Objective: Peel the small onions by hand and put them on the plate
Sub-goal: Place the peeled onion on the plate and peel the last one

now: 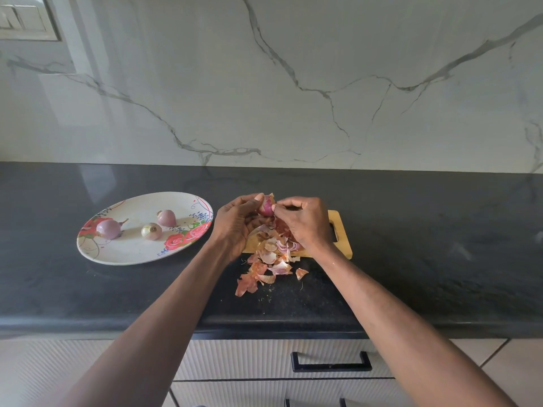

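On the dark counter (88,289), at left, a flowered plate (132,254) carrying three peeled onions (151,231), apart from each other. Beside the plate, the left hand (235,224), fingers (252,201) curled around a small purple onion (266,207), held above the wooden cutting board (342,245). Right hand (305,221) pinching skin at this onion. Below both hands, a heap of loose peels (266,268), partly on the board, partly on the counter.

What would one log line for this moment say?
left hand: holds small purple onion | right hand: pinches its skin | floral oval plate: three peeled onions
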